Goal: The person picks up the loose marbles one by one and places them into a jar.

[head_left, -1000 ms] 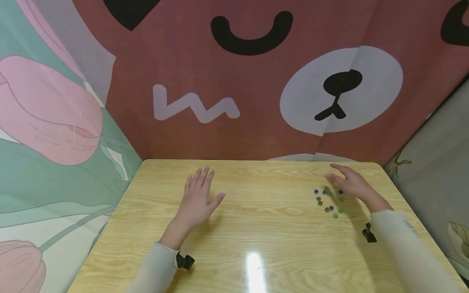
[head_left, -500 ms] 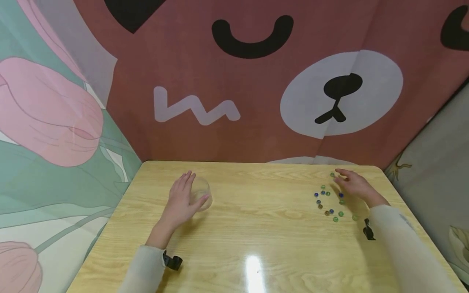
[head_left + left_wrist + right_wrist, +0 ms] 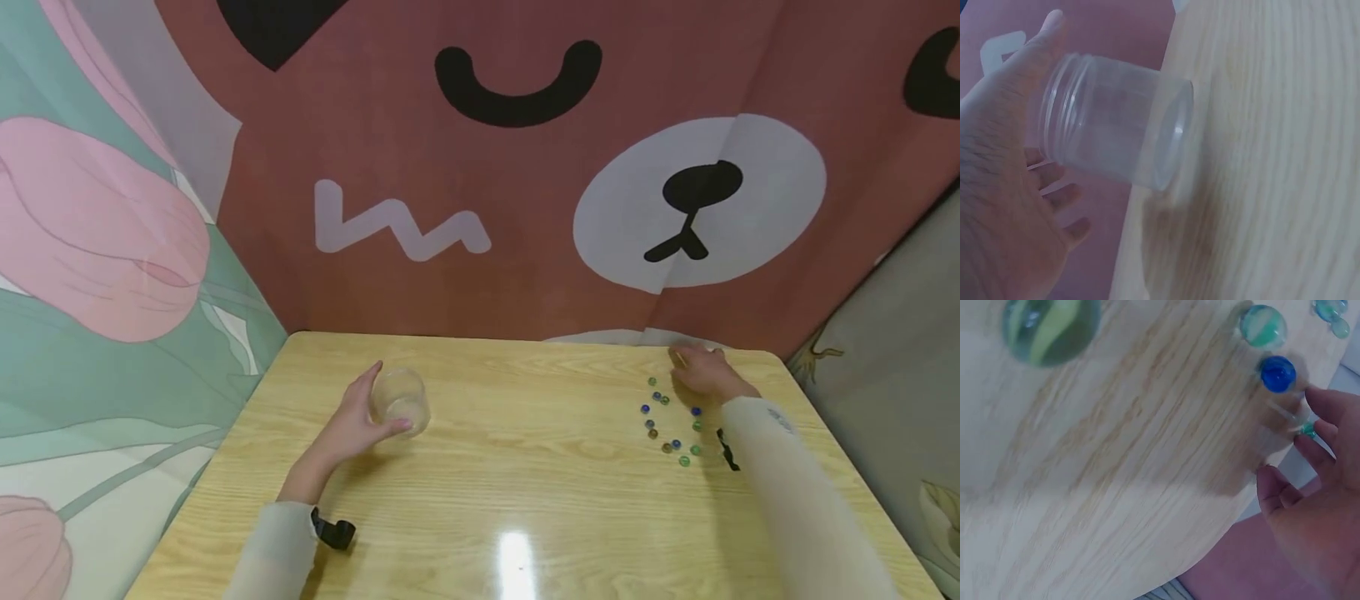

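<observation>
A clear plastic jar stands upright at the left of the table; the left wrist view shows the jar's threaded mouth close to my palm. My left hand is beside it, thumb overlapping its front and fingers loosely bent. Near the back right edge my right hand reaches down with bent, spread fingers. In the right wrist view a small green marble shows by its fingertips, and a blue marble lies close above them. A green-striped marble is near that camera.
Several glass marbles, among them a green marble, a blue marble and a brown marble, lie in a loose ring left of my right sleeve. Printed cloth hangs behind the wooden table.
My left hand has moved left, bringing the jar into sight. The right hand has moved left and toward the back edge, its fingers bending down. A stray green marble near the right wrist is now hidden.
</observation>
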Action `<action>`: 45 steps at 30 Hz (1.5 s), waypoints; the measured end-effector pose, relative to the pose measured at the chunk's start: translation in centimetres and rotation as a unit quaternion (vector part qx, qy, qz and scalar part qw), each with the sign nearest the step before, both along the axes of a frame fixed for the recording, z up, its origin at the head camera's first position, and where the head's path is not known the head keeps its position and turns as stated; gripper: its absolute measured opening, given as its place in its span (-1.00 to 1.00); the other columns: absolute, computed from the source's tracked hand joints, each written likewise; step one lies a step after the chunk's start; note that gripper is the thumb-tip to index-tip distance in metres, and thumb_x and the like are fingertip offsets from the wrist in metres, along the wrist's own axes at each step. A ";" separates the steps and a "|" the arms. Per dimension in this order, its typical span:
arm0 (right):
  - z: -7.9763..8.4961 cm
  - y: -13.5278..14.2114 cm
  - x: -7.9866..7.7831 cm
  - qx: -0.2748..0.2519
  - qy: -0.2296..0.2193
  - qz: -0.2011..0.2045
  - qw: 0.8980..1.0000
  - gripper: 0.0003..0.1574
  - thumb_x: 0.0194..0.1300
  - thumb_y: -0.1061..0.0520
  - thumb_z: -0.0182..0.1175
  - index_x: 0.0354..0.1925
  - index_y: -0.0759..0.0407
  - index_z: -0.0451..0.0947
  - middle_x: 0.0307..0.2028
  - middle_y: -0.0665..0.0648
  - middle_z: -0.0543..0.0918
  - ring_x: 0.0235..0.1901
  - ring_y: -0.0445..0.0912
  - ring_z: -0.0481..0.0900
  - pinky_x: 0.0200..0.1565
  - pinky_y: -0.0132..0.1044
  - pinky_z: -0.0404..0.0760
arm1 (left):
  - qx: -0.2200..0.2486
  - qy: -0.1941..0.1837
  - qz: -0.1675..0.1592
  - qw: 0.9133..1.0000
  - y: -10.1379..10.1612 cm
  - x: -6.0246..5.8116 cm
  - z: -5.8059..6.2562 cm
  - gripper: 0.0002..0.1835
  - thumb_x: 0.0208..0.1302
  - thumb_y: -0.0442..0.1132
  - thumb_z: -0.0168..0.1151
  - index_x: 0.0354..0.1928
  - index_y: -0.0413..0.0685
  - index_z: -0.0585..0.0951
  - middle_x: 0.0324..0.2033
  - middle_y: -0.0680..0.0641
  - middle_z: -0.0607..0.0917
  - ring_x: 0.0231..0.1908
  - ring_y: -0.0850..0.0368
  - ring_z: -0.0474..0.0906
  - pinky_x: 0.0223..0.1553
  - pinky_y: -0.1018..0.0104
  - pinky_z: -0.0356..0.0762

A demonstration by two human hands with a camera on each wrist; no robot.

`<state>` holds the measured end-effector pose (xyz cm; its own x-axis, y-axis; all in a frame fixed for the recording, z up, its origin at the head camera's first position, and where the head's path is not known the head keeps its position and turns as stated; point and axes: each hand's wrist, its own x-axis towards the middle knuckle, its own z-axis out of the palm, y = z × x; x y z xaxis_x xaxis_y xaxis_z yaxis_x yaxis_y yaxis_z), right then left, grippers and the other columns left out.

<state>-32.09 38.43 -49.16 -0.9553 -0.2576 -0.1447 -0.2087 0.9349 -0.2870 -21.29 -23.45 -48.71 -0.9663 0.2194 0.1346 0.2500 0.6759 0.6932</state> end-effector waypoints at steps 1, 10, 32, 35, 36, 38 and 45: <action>0.0 -0.2 -0.1 0.002 -0.001 -0.003 1.000 -0.29 0.52 0.11 0.02 0.43 0.52 0.18 0.35 0.63 0.27 0.33 0.55 0.19 0.31 0.51 -0.05 | 0.007 -0.008 -0.003 1.000 -0.2 0.0 -0.1 0.29 0.08 0.24 0.52 0.62 -0.11 -0.07 0.55 -0.29 0.05 0.51 -0.34 -0.03 0.37 -0.44 0.14; 0.0 -0.7 -0.4 0.010 0.023 0.000 1.000 -0.36 0.48 0.19 0.03 0.39 0.52 0.24 0.33 0.66 0.25 0.33 0.56 0.15 0.31 0.50 0.01 | 0.032 -0.060 -0.015 0.998 -1.0 -0.6 -0.8 0.35 0.02 0.13 0.60 0.60 -0.25 -0.11 0.54 -0.33 0.09 0.53 -0.35 -0.04 0.43 -0.40 0.02; 0.8 0.3 0.8 -0.037 -0.034 -0.056 0.997 -0.65 0.51 0.20 0.09 0.07 0.48 0.49 -0.04 0.52 0.58 -0.07 0.33 0.56 -0.03 0.21 0.55 | 0.020 -0.082 -0.027 0.996 -0.9 -1.5 -1.9 0.17 0.05 0.09 0.59 0.54 -0.23 0.12 0.46 -0.27 0.32 0.47 -0.31 0.18 0.40 -0.31 0.20; 0.9 0.6 1.1 -0.057 -0.048 -0.069 0.995 -0.63 0.52 0.18 0.09 0.08 0.49 0.48 -0.07 0.48 0.59 -0.14 0.24 0.57 -0.10 0.15 0.55 | 0.023 -0.090 -0.032 0.995 -0.9 -1.8 -2.0 0.14 0.04 0.11 0.59 0.53 -0.17 0.17 0.47 -0.24 0.30 0.47 -0.30 0.17 0.39 -0.30 0.22; 1.0 0.6 1.2 -0.063 -0.051 -0.073 0.994 -0.63 0.52 0.17 0.09 0.08 0.48 0.48 -0.08 0.47 0.60 -0.15 0.22 0.57 -0.11 0.13 0.55 | 0.022 -0.092 -0.035 0.995 -0.9 -1.9 -2.1 0.13 0.04 0.13 0.59 0.53 -0.15 0.18 0.48 -0.23 0.30 0.47 -0.29 0.16 0.39 -0.30 0.22; 1.0 0.7 1.3 -0.070 -0.055 -0.083 0.993 -0.62 0.52 0.14 0.10 0.07 0.47 0.49 -0.09 0.45 0.60 -0.17 0.20 0.58 -0.12 0.11 0.55 | 0.019 -0.094 -0.040 0.995 -0.9 -2.0 -2.1 0.13 0.03 0.17 0.58 0.53 -0.13 0.19 0.48 -0.21 0.31 0.48 -0.28 0.16 0.39 -0.30 0.23; 0.5 1.1 1.3 -0.067 -0.051 -0.105 0.991 -0.62 0.50 0.14 0.13 0.04 0.49 0.51 -0.06 0.47 0.60 -0.12 0.25 0.57 -0.10 0.10 0.57 | 0.022 -0.104 -0.050 0.993 -0.8 -2.0 -2.0 0.11 0.03 0.17 0.58 0.50 -0.19 0.23 0.41 -0.25 0.38 0.40 -0.28 0.29 0.34 -0.26 0.31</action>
